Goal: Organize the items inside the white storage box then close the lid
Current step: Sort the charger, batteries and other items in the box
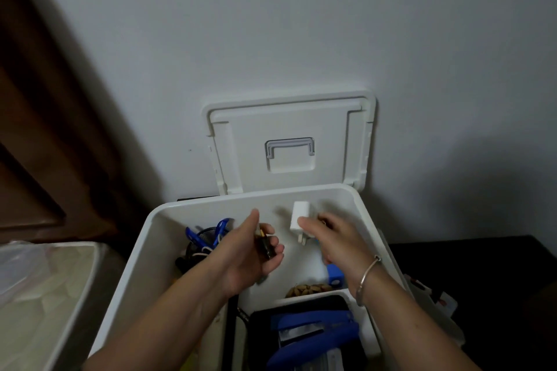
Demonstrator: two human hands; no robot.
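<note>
The white storage box (156, 220) stands open below me, its lid (289, 117) leaning upright against the wall behind it. My left hand (256, 253) is over the box's middle, its fingers curled round a small dark object with a yellow tip (265, 242). My right hand (328, 238) pinches a white plug adapter (300, 215) near the back wall of the box. A black mesh cup with blue-handled tools (208, 238) stands at the back left. A blue stapler (313, 331) lies in a black tray at the front right.
A small blue-and-white item (335, 277) and a brown beaded piece (307, 291) lie inside near my right wrist. A pale bin lined with clear plastic (45, 295) stands to the left. A dark surface (482, 280) with packets is on the right. A brown door is at far left.
</note>
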